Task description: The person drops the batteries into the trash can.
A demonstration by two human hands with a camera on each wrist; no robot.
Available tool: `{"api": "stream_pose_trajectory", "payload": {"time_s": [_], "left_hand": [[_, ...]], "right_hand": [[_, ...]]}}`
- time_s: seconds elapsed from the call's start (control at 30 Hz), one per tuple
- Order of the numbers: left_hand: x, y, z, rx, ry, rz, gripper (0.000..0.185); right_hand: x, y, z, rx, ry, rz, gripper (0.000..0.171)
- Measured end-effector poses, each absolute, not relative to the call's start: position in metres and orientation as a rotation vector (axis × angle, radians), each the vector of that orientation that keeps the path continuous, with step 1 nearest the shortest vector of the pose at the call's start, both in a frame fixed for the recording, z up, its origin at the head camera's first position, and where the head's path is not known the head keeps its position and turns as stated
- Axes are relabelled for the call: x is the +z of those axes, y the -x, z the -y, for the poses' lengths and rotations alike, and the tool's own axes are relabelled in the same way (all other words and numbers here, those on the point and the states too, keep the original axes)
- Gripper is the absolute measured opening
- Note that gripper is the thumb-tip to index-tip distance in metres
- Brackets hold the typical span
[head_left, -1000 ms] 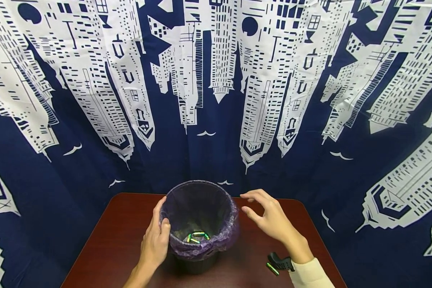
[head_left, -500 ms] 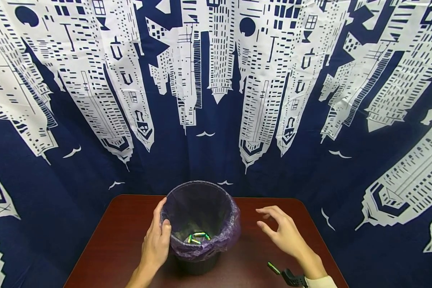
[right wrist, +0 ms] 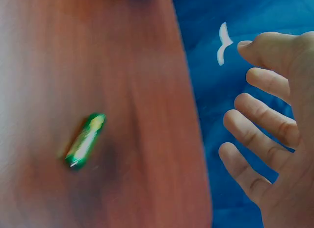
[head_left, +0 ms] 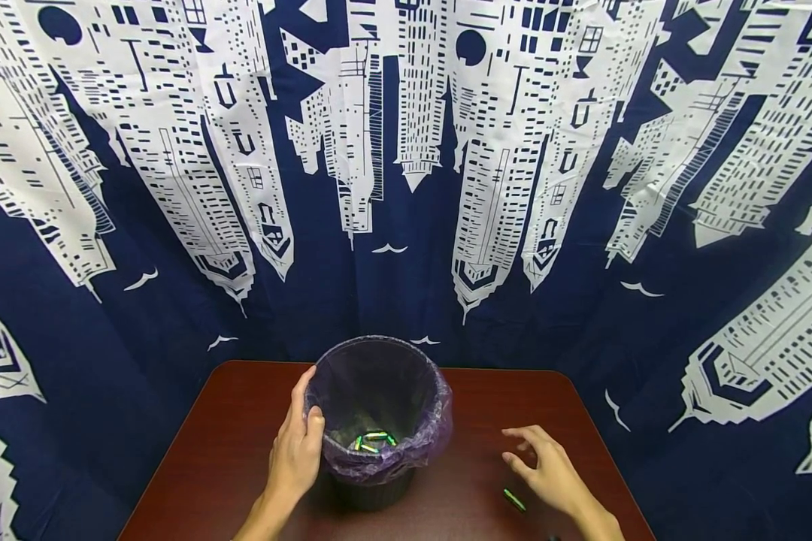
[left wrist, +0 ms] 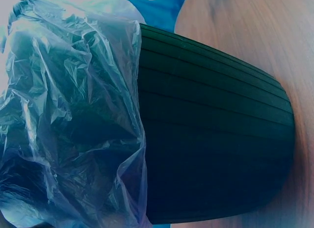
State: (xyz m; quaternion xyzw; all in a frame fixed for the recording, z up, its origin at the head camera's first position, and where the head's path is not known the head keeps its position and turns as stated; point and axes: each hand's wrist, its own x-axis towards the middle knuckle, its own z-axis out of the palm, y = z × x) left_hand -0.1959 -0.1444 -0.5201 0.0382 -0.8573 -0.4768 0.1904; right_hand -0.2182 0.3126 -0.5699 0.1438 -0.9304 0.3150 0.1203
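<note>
The right hand [head_left: 548, 469] has come down and back from beside the bin's rim, where it hovered a second ago, and now sits low over the table [head_left: 216, 443] near its front right corner. Its fingers are spread and gently bent, holding nothing; the right wrist view shows them [right wrist: 267, 122] apart from one another with the blue curtain [right wrist: 245, 22] behind. Just beside the hand, toward the person, a green battery [head_left: 513, 500] lies flat on the wood, not touched; the wrist view shows it [right wrist: 85, 140] slanted and shiny, alone on the bare brown surface.

The left hand [head_left: 296, 458] has not shifted. It grips the bin [head_left: 372, 492] at the left of its rim, thumb hooked over the edge, fingers wrapped round the outside over the purple bag [head_left: 422, 443] that lines it. The left wrist view shows the crumpled bag [left wrist: 68, 125] folded down over the bin's dark ribbed wall [left wrist: 216, 139], with the bin standing on the table.

In the bottom of the bin lie several more green batteries [head_left: 372, 442], close together. The bin stands upright near the middle of the table, well apart from the loose battery. Behind the table hangs the curtain [head_left: 406, 150], dark blue with white skyscrapers printed upside down.
</note>
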Motion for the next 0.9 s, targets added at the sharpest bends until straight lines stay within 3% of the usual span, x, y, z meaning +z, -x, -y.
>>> {"api": "stream_pose_trajectory", "payload": {"time_s": [0.23, 0.63, 0.9], "left_hand": [[-0.519, 0.197, 0.146, -1.331, -0.115, 2.411, 0.072], [-0.519, 0.197, 0.144, -1.337, -0.111, 2.407, 0.071], [-0.518, 0.196, 0.144, -1.337, -0.118, 2.408, 0.072]], "right_hand": [[-0.597, 0.210, -0.326, 1.059, -0.313, 2.838, 0.042], [-0.623, 0.206, -0.340, 1.147, -0.253, 2.986, 0.058], [-0.635, 0.203, -0.350, 1.205, -0.272, 3.034, 0.057]]}}
